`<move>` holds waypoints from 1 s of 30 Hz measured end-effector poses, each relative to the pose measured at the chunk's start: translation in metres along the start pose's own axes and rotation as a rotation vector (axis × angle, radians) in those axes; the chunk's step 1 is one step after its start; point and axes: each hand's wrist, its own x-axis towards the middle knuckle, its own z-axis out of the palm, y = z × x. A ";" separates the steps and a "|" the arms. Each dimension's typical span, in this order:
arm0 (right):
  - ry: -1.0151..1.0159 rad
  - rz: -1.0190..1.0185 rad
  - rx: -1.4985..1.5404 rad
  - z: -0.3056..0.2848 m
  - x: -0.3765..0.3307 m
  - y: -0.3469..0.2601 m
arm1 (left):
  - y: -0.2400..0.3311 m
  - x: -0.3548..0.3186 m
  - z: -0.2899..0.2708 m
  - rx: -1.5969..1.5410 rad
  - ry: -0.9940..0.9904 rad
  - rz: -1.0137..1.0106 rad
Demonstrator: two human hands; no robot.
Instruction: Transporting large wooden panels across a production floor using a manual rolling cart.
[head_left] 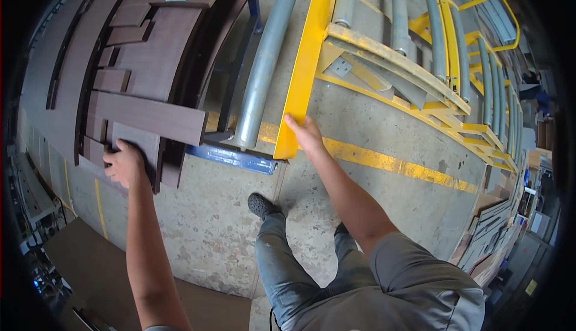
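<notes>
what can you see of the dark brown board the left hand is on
The dark brown flat wood-look board is a short rectangular panel with a matte, faintly grained face. It lies flat at the near edge of a stack of similar brown panels on a blue-framed cart, partly under a longer brown board. The left hand grips its near corner, fingers curled over the edge.

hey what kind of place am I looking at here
Probably a furniture or wood panel factory floor: a yellow-framed roller conveyor, a stack of dark brown panels, and a yellow line painted on the concrete floor.
</notes>
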 end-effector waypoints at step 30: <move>0.538 -0.769 -1.532 -0.251 0.237 -0.194 | -0.022 0.015 0.002 -0.044 0.004 0.349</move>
